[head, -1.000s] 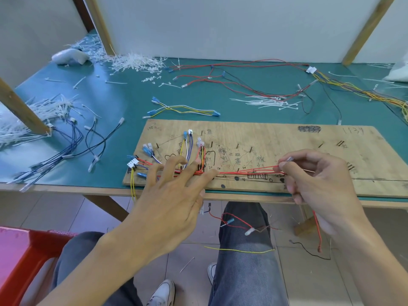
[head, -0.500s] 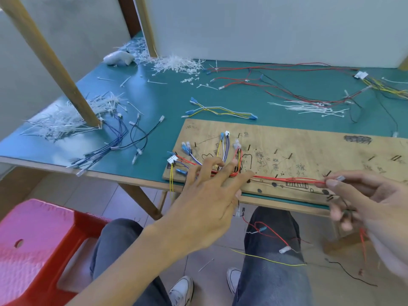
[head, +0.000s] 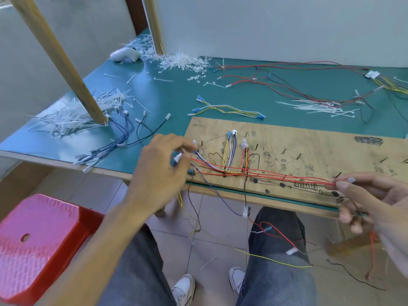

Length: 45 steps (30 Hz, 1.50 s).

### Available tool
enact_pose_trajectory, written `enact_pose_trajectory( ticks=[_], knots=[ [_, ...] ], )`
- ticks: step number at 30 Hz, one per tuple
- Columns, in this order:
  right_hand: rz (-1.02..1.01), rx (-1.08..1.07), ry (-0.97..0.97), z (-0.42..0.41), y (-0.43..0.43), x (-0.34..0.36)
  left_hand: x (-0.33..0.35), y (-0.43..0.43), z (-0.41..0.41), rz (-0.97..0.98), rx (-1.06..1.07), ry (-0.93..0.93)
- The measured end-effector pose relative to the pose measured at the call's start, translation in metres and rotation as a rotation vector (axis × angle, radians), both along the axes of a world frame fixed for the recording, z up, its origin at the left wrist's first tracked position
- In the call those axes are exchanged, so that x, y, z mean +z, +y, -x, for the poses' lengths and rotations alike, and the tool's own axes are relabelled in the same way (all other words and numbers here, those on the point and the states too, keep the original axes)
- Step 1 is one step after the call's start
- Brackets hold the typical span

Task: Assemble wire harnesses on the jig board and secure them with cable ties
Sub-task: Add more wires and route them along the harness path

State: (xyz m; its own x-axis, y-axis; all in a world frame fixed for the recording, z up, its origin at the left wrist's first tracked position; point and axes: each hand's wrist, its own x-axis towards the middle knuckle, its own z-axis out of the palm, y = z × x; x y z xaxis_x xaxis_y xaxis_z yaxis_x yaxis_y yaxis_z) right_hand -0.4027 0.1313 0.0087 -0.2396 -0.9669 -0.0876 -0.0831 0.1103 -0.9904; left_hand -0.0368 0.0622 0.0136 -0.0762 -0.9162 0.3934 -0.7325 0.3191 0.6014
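Red wires [head: 287,176] run along the near edge of the jig board [head: 320,138], past the pegs [head: 256,147]. Right hand [head: 373,195]: fingers pinch the wires' right end low over the board. Left hand [head: 161,173]: fingers curl on the white connector [head: 177,157] at the left end; blurred there.

Risks:
- Overpulling from the right lifts the run off the pegs or yanks the connector free.
- Loose leads [head: 220,196] hanging below the counter [head: 154,100] could snag on a knee.
- No cable ties [head: 315,107] are fitted, so nothing locks the routing.
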Motion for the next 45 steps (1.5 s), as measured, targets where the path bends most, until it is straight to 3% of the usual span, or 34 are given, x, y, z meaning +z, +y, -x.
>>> enact_pose_trajectory(
  ticks=[9, 23, 35, 45],
  knots=[
    [-0.016, 0.006, -0.001, 0.003, 0.001, 0.002, 0.007, 0.007, 0.027, -0.009, -0.290, -0.278],
    [0.014, 0.004, -0.054, 0.006, 0.004, -0.003, 0.000, 0.008, 0.054, 0.102, -0.350, -0.475],
    [-0.063, -0.059, -0.068, 0.001, -0.004, 0.005, -0.001, 0.007, 0.073, 0.286, -0.548, -0.911],
    [-0.041, -0.084, -0.174, -0.008, -0.027, 0.018, 0.005, 0.010, 0.087, 0.289, -0.597, -0.990]
  ],
)
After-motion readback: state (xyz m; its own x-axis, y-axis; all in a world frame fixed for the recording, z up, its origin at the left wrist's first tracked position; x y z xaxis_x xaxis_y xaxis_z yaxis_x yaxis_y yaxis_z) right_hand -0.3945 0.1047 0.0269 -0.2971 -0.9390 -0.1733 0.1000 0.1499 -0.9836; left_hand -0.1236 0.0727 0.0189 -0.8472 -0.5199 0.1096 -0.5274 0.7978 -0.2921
